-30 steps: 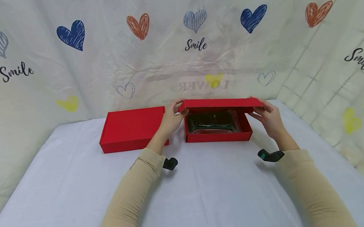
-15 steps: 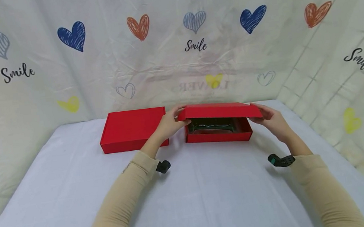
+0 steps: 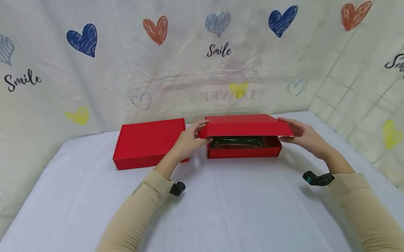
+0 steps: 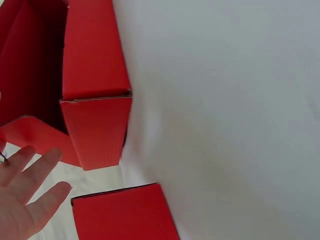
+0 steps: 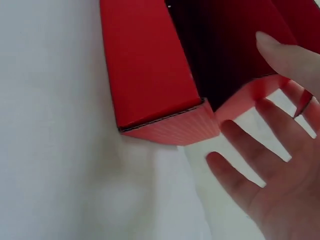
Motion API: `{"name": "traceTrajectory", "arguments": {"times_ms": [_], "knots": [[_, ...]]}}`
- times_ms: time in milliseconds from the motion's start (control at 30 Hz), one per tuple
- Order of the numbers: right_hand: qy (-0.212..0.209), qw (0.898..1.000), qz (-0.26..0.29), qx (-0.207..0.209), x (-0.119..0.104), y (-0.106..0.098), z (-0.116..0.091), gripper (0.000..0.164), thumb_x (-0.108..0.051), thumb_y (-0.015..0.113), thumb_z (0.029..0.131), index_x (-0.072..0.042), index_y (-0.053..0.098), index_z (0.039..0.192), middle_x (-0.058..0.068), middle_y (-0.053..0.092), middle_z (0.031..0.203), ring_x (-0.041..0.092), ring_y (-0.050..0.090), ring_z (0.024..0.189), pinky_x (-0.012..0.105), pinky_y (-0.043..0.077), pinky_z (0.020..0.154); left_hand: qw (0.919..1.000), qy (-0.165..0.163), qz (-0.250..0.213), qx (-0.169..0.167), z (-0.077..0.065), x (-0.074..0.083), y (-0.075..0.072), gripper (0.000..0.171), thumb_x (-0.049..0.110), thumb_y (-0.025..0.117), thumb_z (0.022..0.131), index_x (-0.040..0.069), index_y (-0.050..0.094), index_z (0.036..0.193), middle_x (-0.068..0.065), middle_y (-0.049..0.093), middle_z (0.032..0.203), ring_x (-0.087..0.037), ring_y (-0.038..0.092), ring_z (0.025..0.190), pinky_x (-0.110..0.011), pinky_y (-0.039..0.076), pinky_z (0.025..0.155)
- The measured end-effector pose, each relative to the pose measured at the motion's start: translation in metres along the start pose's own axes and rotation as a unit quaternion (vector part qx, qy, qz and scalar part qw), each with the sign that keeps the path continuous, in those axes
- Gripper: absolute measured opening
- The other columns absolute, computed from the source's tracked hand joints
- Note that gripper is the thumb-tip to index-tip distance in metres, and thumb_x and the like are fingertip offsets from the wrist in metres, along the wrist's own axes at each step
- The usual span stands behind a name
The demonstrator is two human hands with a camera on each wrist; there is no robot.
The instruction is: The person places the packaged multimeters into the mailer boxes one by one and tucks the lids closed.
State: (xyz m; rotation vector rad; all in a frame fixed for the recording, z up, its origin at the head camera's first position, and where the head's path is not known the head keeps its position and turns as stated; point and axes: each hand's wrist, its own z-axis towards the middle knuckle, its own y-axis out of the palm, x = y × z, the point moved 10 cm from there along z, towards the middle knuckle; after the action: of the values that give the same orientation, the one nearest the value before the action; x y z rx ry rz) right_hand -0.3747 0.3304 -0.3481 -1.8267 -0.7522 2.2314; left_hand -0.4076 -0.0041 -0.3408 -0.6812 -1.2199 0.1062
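Observation:
A red cardboard box (image 3: 244, 152) stands at the back with its lid (image 3: 245, 126) partly lowered, its front flap hanging above the front wall. Inside lies a dark green, shiny item in clear wrapping (image 3: 236, 141), mostly hidden under the lid. My left hand (image 3: 188, 141) pinches the lid's left corner, thumb below and fingers above. At the opposite corner my right hand (image 3: 307, 138) holds the lid between thumb and fingers; in the right wrist view the thumb (image 5: 280, 52) is on the inner side and the fingers are spread outside the side flap.
A second red box (image 3: 151, 139), closed, sits just left of the first, close to my left forearm. A white cloth (image 3: 219, 215) covers the table. Behind hangs a pale curtain (image 3: 189, 77) printed with hearts. Each wrist carries a small black device (image 3: 177, 188).
The lid has swung down and forward, covering more of the dark green item. Both hands have moved with its corners, and the forearms have spread slightly apart. The closed box stays put.

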Motion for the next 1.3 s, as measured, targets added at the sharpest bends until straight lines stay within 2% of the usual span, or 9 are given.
{"name": "traceTrajectory", "arguments": {"times_ms": [133,300,467,633,800,933,1033,1167,1300], "knots": [[0.027,0.998,0.019,-0.056,0.007,0.005,-0.003,0.076,-0.012,0.065,0.101,-0.016,0.023,0.165,0.005,0.045,0.153,0.001,0.053,0.123,0.02,0.05,0.094,0.9999,0.005,0.016,-0.003,-0.004,-0.003,0.002,0.066,0.022,0.072,0.096,0.023,0.044,0.156,-0.006,0.051,0.153,-0.034,0.051,0.135,-0.05,0.047,0.106],[0.057,0.991,0.048,-0.114,0.013,0.013,-0.009,0.085,-0.007,0.065,0.1,-0.019,0.013,0.166,0.022,0.02,0.166,0.009,0.04,0.134,0.023,0.049,0.098,0.9996,0.006,0.025,-0.01,-0.008,-0.006,0.007,0.067,0.021,0.072,0.096,0.024,0.044,0.156,-0.005,0.051,0.153,-0.033,0.049,0.137,-0.05,0.046,0.106],[0.065,0.988,0.061,-0.127,0.017,0.016,-0.011,0.086,-0.008,0.063,0.1,-0.021,0.01,0.167,0.022,0.01,0.168,0.019,0.031,0.141,0.022,0.048,0.098,0.9996,0.003,0.025,-0.013,-0.01,-0.006,0.011,0.07,0.019,0.073,0.095,0.025,0.042,0.157,-0.005,0.05,0.154,-0.033,0.05,0.136,-0.048,0.049,0.104],[0.046,0.986,0.082,-0.139,0.017,0.017,-0.011,0.081,-0.004,0.056,0.103,-0.02,0.009,0.167,0.022,0.008,0.168,0.01,0.038,0.136,0.027,0.05,0.101,0.999,0.001,0.043,-0.011,-0.01,-0.007,0.012,0.072,0.018,0.074,0.094,0.025,0.041,0.157,-0.004,0.051,0.153,-0.032,0.052,0.135,-0.044,0.053,0.099],[0.03,0.989,0.075,-0.12,0.016,0.018,-0.009,0.068,-0.013,0.049,0.109,-0.014,0.011,0.166,0.024,0.015,0.165,0.004,0.05,0.128,0.025,0.051,0.1,0.9966,0.002,0.08,-0.016,-0.01,-0.003,0.013,0.073,0.018,0.076,0.093,0.022,0.041,0.158,-0.007,0.054,0.149,-0.029,0.054,0.129,-0.04,0.056,0.092],[0.051,0.995,0.017,-0.083,0.013,0.017,-0.005,0.067,-0.032,0.049,0.11,-0.015,0.016,0.166,0.023,0.018,0.166,0.021,0.043,0.138,0.021,0.049,0.099,0.9913,0.01,0.126,-0.037,-0.007,0.004,0.017,0.077,0.024,0.078,0.092,0.021,0.04,0.159,-0.007,0.044,0.159,-0.028,0.048,0.137,-0.043,0.052,0.099],[0.064,0.996,-0.022,-0.064,0.009,0.016,-0.002,0.069,-0.038,0.05,0.108,-0.016,0.018,0.166,0.02,0.016,0.167,0.038,0.027,0.147,0.036,0.044,0.11,0.9846,0.027,0.162,-0.059,-0.004,0.01,0.023,0.08,0.032,0.078,0.092,0.02,0.037,0.16,-0.004,0.026,0.168,-0.027,0.036,0.148,-0.046,0.044,0.11],[0.066,0.995,-0.064,-0.049,0.004,0.016,0.0,0.071,-0.038,0.053,0.107,-0.016,0.02,0.165,0.022,0.018,0.167,0.045,0.021,0.148,0.061,0.036,0.112,0.9748,0.048,0.207,-0.068,-0.002,0.014,0.028,0.08,0.035,0.075,0.094,0.018,0.036,0.161,-0.004,0.022,0.169,-0.027,0.032,0.15,-0.045,0.043,0.112],[0.067,0.991,-0.108,-0.046,0.005,0.02,0.0,0.074,-0.038,0.057,0.105,-0.014,0.022,0.165,0.025,0.022,0.164,0.046,0.031,0.143,0.05,0.049,0.102,0.9659,0.053,0.243,-0.073,-0.004,0.013,0.033,0.079,0.034,0.075,0.094,0.017,0.036,0.161,-0.004,0.023,0.169,-0.027,0.032,0.15,-0.045,0.044,0.111]]}}
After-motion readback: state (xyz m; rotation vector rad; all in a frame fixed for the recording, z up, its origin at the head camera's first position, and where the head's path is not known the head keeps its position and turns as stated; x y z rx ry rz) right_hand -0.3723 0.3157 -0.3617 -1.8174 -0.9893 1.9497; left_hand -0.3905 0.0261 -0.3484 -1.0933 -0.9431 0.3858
